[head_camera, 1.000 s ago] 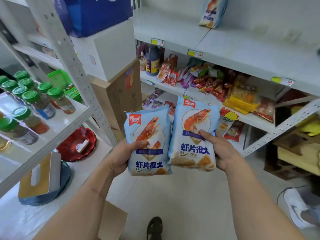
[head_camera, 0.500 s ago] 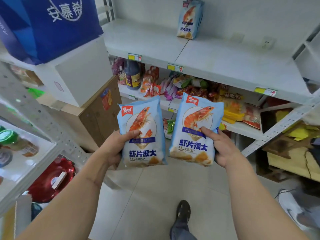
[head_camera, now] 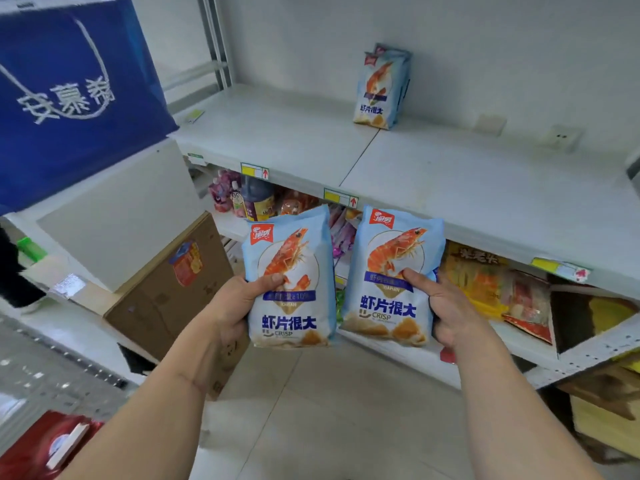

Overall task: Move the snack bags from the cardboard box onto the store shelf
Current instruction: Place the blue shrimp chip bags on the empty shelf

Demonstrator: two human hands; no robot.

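My left hand (head_camera: 239, 299) grips a light-blue shrimp crisp bag (head_camera: 291, 268) by its left side. In my right hand (head_camera: 446, 313) is a second, matching bag (head_camera: 391, 258), held by its right side. Both bags are upright and side by side, in front of and just below the edge of the white store shelf (head_camera: 450, 181). At the back of that shelf, against the wall, stand shrimp crisp bags (head_camera: 379, 88) of the same kind, one behind another. The cardboard box the bags came from is out of view.
A blue bag (head_camera: 72, 95) sits on a white box (head_camera: 117, 216) above a brown carton (head_camera: 166, 292) at left. The lower shelf (head_camera: 519, 341) holds assorted snack packets and a dark bottle (head_camera: 256, 199). A grey metal rack (head_camera: 45, 372) stands at near left. Tiled floor lies below.
The view has swung up and right toward the white shelf. Both hands have risen with their bags, closer to the shelf edge. The jars on the left rack have left the view.
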